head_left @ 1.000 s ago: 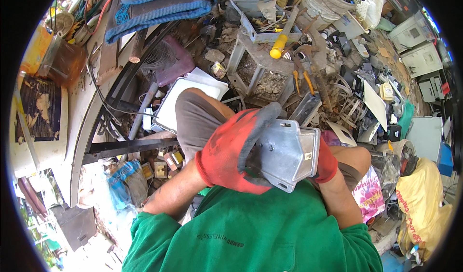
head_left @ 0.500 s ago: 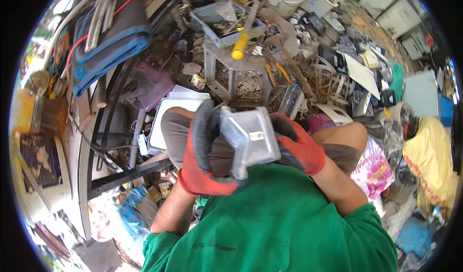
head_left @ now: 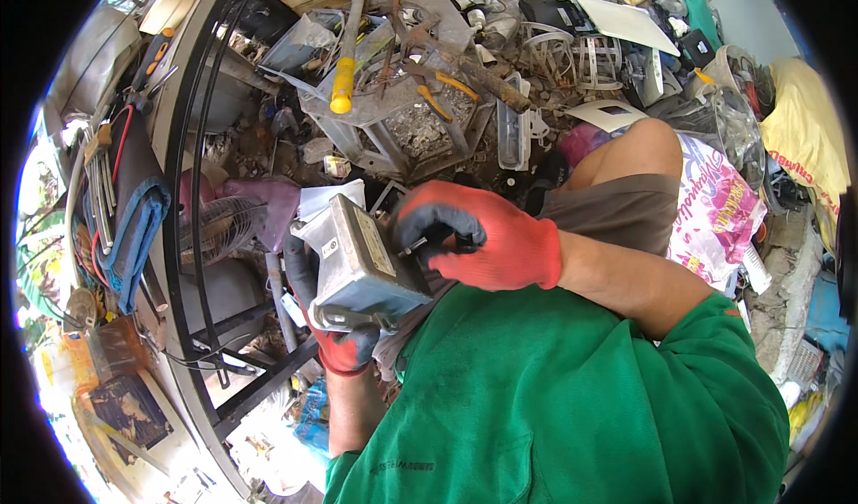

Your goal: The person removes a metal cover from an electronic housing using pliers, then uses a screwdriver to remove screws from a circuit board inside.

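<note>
A grey box-shaped casing (head_left: 357, 258) with pale labels is held tilted above my lap, a mounting ear showing at its lower edge. My left hand (head_left: 341, 350), in a red and black work glove, wraps around its left side and underside. Beside the box's right face, my right hand (head_left: 500, 240) in a matching glove has its fingers curled inward. A small metallic piece shows at those fingertips; I cannot make out what it is, or whether it is attached to the box.
Ahead stands a low stool-like stand (head_left: 357, 115) bearing a yellow-handled tool (head_left: 343, 84) and orange-handled pliers (head_left: 435, 97). A black metal frame (head_left: 183, 236) rises on my left. Scrap parts and a printed plastic bag (head_left: 715, 205) lie to the right.
The box has moved left and turned, showing a labelled side. My right hand has let go of its right side and now curls beside it. The view has shifted.
</note>
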